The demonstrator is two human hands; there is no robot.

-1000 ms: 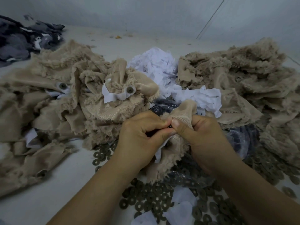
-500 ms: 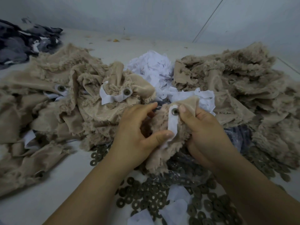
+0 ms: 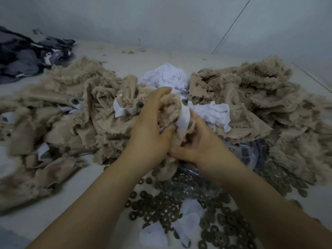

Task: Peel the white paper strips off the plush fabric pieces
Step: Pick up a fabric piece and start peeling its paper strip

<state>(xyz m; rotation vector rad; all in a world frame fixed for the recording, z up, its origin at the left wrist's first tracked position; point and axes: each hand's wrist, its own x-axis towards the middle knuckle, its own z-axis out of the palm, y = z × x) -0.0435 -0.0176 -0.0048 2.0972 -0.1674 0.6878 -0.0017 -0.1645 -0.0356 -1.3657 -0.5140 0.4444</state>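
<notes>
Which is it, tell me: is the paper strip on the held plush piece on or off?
On: the strip lies against the plush piece.

A small toy-making workshop, by the look of its worktop (image 3: 32, 209): a pale, scuffed surface set against bare grey walls (image 3: 161, 22). Heaps of cut beige plush (image 3: 251, 97) lie on both sides, some pieces carrying round eyelets (image 3: 75, 101) and white paper strips (image 3: 120, 110). A mound of crumpled paper (image 3: 167, 76) sits at the back. Dark washers (image 3: 156, 207) lie scattered by the dozen across the near edge, beside a clear plastic bag (image 3: 251, 153). A pile of dark patterned fabric (image 3: 27, 54) occupies the far left corner.
</notes>
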